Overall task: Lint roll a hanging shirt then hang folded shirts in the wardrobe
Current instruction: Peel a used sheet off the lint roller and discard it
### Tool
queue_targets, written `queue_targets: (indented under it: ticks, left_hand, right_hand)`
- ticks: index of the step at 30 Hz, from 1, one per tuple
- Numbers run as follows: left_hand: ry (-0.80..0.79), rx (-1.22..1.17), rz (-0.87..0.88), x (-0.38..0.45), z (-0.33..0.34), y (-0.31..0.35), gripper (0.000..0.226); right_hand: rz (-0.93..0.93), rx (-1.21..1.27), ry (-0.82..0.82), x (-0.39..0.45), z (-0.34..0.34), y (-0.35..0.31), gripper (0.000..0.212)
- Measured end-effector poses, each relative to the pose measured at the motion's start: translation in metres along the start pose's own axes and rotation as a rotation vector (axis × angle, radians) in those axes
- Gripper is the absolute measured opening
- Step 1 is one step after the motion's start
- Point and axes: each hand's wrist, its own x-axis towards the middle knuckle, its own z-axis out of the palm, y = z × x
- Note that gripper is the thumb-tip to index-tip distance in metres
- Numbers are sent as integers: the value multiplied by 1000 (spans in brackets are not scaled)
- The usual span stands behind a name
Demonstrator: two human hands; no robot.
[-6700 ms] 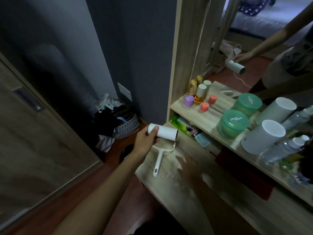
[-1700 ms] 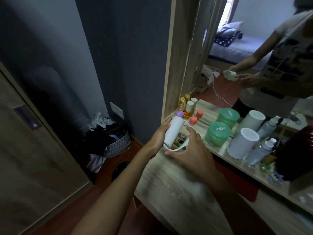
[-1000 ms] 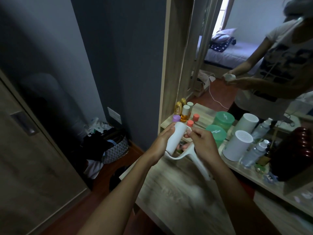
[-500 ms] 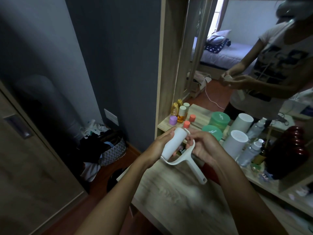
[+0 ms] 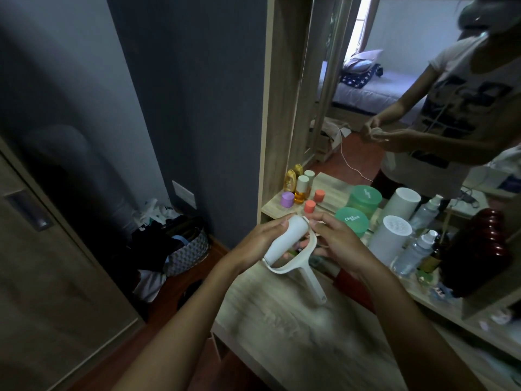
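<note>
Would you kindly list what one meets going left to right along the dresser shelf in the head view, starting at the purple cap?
purple cap → amber bottle → coral cap → green jar → white cylinder → clear spray bottle → dark red jar

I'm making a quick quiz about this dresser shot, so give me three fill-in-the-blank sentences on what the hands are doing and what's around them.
1. Both hands hold a white lint ____.
2. The left hand wraps the white tube, while the right hand is at the ____ end of the tube.
3. The jar on the shelf has a ____ lid.

Missing words: roller; far; green
</note>
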Motion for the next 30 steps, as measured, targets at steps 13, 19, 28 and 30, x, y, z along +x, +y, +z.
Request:
queue_targets:
  ticks: [13,19,28,30]
  left_hand:
    - [-15,44,17,2,0,-1,41]
    - [-22,36,20,3,1,0,40]
    - [-17,48,37,3,2,2,40]
    - [-17,57,38,2,1,2,40]
  right_hand:
    - [-30,21,54,5,2,6,20]
    - [-34,27,73,7,4,6,21]
    - [-80,9,151,8,8,6,19]
    - [-88,18,159,7,9,6,18]
